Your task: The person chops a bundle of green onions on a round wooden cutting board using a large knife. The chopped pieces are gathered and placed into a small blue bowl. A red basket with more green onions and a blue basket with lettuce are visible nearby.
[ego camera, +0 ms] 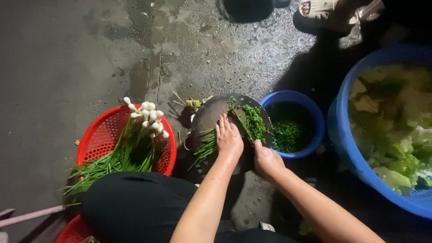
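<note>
Head view: my left hand [228, 137] presses flat and open on the scallions [207, 146], which run leftward across the cutting board [211, 112], while my right hand [266, 159] grips the knife [243, 123] just right of them.

I see a wet, rough concrete floor [90, 54], patchy and faintly shiny. The red basket [101, 135] looks like perforated glossy plastic. The small blue bowl [315, 114] and big blue tub [346, 148] read as smooth plastic with a dull sheen. The round chopping board [211, 114] looks dark, matt, worn wood. The spring onions [135, 155] look slick and waxy.
</note>
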